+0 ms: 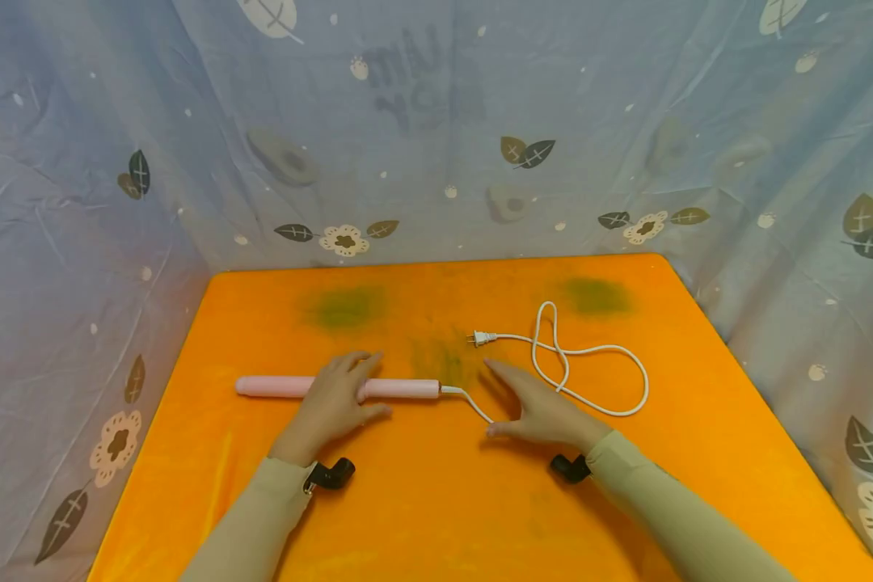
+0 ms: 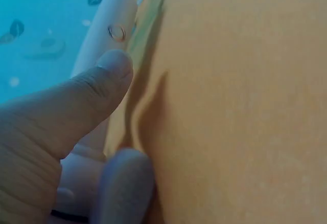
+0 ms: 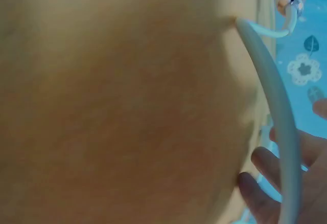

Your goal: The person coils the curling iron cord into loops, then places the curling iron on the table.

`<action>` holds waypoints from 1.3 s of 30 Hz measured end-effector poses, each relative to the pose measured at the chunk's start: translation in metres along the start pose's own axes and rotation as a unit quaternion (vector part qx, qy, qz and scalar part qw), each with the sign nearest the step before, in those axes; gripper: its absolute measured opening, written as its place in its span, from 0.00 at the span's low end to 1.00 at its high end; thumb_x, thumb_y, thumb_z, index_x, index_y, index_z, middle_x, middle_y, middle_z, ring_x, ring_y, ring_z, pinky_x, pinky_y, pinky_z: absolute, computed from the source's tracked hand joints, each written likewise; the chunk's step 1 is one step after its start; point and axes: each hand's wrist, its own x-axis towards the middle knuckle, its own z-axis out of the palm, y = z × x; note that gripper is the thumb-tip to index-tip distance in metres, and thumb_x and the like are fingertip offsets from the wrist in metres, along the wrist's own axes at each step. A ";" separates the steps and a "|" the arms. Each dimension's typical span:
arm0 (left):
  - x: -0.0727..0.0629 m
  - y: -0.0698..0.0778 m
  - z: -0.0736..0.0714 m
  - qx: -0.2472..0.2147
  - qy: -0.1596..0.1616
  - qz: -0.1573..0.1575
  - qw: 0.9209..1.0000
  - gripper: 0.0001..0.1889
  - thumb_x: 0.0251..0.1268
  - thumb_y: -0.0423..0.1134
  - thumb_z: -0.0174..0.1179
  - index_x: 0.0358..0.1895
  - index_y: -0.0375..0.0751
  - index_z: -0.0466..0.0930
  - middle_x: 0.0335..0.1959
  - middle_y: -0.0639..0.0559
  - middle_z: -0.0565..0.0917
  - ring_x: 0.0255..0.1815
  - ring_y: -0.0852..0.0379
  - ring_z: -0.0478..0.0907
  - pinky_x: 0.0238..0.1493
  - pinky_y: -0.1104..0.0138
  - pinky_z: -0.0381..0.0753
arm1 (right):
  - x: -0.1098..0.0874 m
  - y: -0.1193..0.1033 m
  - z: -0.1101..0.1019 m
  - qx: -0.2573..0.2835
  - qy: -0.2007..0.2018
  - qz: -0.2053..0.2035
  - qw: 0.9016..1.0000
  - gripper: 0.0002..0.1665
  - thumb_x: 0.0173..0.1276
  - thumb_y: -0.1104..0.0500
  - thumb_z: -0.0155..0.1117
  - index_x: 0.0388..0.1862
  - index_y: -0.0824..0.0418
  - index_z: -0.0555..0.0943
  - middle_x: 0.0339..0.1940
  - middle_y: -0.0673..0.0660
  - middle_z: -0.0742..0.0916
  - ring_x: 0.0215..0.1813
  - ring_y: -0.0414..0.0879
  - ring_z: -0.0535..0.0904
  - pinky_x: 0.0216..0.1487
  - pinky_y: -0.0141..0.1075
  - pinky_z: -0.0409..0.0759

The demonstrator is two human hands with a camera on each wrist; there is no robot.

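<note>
A pink curling iron [image 1: 407, 389] lies crosswise on the orange table, its barrel end to the left. My left hand [image 1: 338, 398] is over its middle, thumb and fingers spread on either side; whether it touches is unclear. In the left wrist view, the thumb [image 2: 92, 93] passes in front of the handle [image 2: 110, 24], which bears a round button. From the handle's right end runs a white power cord [image 1: 473, 402]. My right hand [image 1: 546, 408] spreads beside this cord, fingers apart. In the right wrist view, the cord [image 3: 278, 101] crosses in front of its fingers [image 3: 265, 165].
The orange tabletop [image 1: 436, 501] has rounded far corners and dark greenish patches. Right of centre, the white two-pin plug [image 1: 484, 338] lies beside loops of the cord. A patterned blue-grey curtain [image 1: 436, 162] surrounds the back and sides.
</note>
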 end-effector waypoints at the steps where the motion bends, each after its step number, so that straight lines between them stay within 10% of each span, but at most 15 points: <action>1: 0.001 -0.002 0.001 -0.010 -0.004 0.000 1.000 0.46 0.50 0.64 0.68 0.73 0.52 0.64 0.63 0.46 0.72 0.62 0.43 0.67 0.63 0.46 0.62 | 0.000 0.003 0.001 0.014 -0.008 0.004 1.000 0.62 0.52 0.36 0.74 0.79 0.52 0.53 0.75 0.52 0.62 0.74 0.49 0.57 0.70 0.47 0.58; 10: 0.005 -0.008 0.005 -0.048 -0.005 -0.040 0.998 0.20 0.51 0.60 0.70 0.47 0.59 0.86 0.39 0.65 0.78 0.35 0.61 0.74 0.39 0.60 0.74 | -0.002 0.023 0.004 0.104 -0.084 0.028 0.991 0.36 0.53 0.40 0.76 0.57 0.50 0.73 0.78 0.55 0.55 0.77 0.54 0.46 0.71 0.54 0.52; 20: 0.000 -0.004 0.007 -0.057 -0.003 -0.073 0.996 0.18 0.49 0.60 0.71 0.44 0.63 0.86 0.37 0.67 0.76 0.34 0.62 0.73 0.39 0.61 0.72 | -0.007 0.026 0.012 0.117 -0.078 0.019 0.990 0.18 0.62 0.43 0.70 0.42 0.48 0.74 0.78 0.56 0.53 0.77 0.58 0.45 0.69 0.58 0.53; 39: 0.005 -0.001 0.004 -0.062 0.017 -0.068 0.996 0.17 0.48 0.59 0.73 0.42 0.63 0.86 0.37 0.67 0.77 0.36 0.62 0.75 0.41 0.60 0.73 | -0.018 0.017 0.008 0.080 -0.075 0.018 0.994 0.14 0.62 0.43 0.69 0.31 0.46 0.74 0.79 0.57 0.49 0.78 0.57 0.38 0.70 0.58 0.52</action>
